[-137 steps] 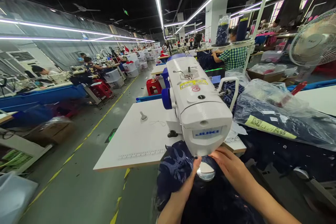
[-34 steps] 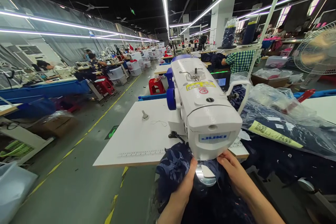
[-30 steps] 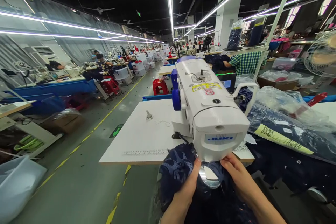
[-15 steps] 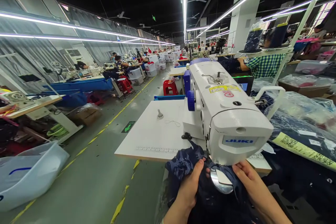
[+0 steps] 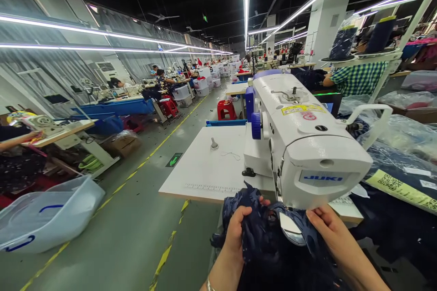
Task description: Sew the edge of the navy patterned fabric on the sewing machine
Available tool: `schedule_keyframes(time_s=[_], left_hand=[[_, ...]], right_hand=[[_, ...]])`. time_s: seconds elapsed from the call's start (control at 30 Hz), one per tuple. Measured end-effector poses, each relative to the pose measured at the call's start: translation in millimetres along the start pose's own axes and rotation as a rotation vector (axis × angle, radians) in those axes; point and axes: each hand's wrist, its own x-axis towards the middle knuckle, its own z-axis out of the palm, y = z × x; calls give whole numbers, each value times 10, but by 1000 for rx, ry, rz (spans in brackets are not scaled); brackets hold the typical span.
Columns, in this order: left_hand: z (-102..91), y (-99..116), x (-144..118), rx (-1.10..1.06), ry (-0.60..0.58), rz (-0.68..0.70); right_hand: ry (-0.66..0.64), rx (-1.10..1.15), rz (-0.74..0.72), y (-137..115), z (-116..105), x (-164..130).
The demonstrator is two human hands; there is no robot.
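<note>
A white JUKI sewing machine (image 5: 300,145) stands on a white table (image 5: 208,168) in front of me. Dark navy patterned fabric (image 5: 269,245) is bunched under the machine's head at the table's near edge. My left hand (image 5: 237,232) grips a gathered fold of this fabric to the left of the needle area. On the right, my right hand (image 5: 327,229) pinches the fabric's edge just under the machine's face. A shiny metal plate (image 5: 290,229) shows between the two hands.
Plastic-wrapped dark bundles with a yellow label (image 5: 396,186) lie on the right. A grey aisle with yellow lines (image 5: 143,209) runs on the left, with a clear plastic tub (image 5: 48,213) beside it. Other workers sit at tables further back; a checked-shirt person (image 5: 355,77) sits behind.
The view has swung left and closer to the machine. My left hand has closed over a bunch of the fabric and lifted it; my right hand stays at the fabric's edge.
</note>
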Motion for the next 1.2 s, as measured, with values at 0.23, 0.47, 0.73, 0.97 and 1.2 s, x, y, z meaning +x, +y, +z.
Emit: schedule_keyframes(time_s=[0.23,0.47,0.73,0.97,1.2], left_hand=[[-149,17,-26,-49,-79,18],[-197,-11,-31,-54,-70,31],[-155,18,-96,-6,-28,24],[-216,14,-129,72,-62,-40],[-376,-221,-162,267,61,-188]], right_hand=[[66,-90,-45,-3,-7,-9],[158,-213,-75,-21,-18,-115],[-30,-272,-60,-79,-341,-640],[-94,-436,226,719,-1069,-800],[-100,-563,1,501,-427,-695]])
